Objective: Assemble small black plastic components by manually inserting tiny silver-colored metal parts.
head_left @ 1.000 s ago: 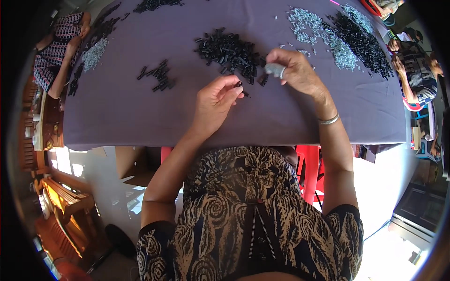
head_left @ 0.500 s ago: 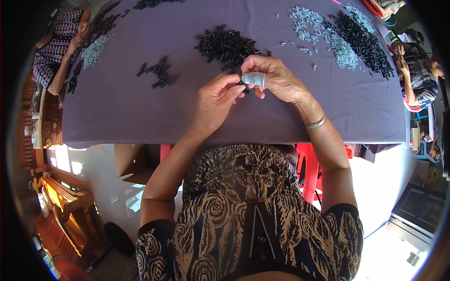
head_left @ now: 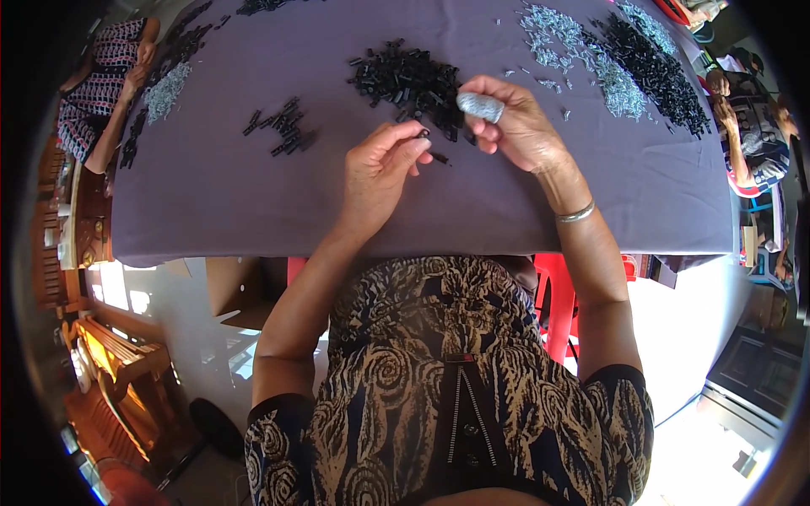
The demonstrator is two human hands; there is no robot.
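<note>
My left hand (head_left: 377, 173) is closed, thumb and forefinger pinching a small black tube-like piece (head_left: 424, 133). Another slim dark piece (head_left: 440, 158) shows just beside its fingertips; whether it is held or lies on the cloth is unclear. Up and to the right, my right hand (head_left: 523, 126) is apart from the left, with its fingers curled. A grey wrapped cover (head_left: 480, 106) sits on its thumb. Its fingertips are slightly blurred, and what they hold, if anything, is hidden. Beyond both hands lies a heap of black tube-like pieces (head_left: 401, 76).
A purple-grey cloth (head_left: 253, 202) covers the table. Several black pieces (head_left: 287, 131) form a small group at left. Clear small parts (head_left: 620, 88) and more black pieces (head_left: 658, 80) spread at far right. People sit at the left (head_left: 105, 93) and right (head_left: 747, 126) sides.
My right hand has drawn away from the left, moving up and right toward the black heap. The left has shifted slightly left and still pinches a black piece.
</note>
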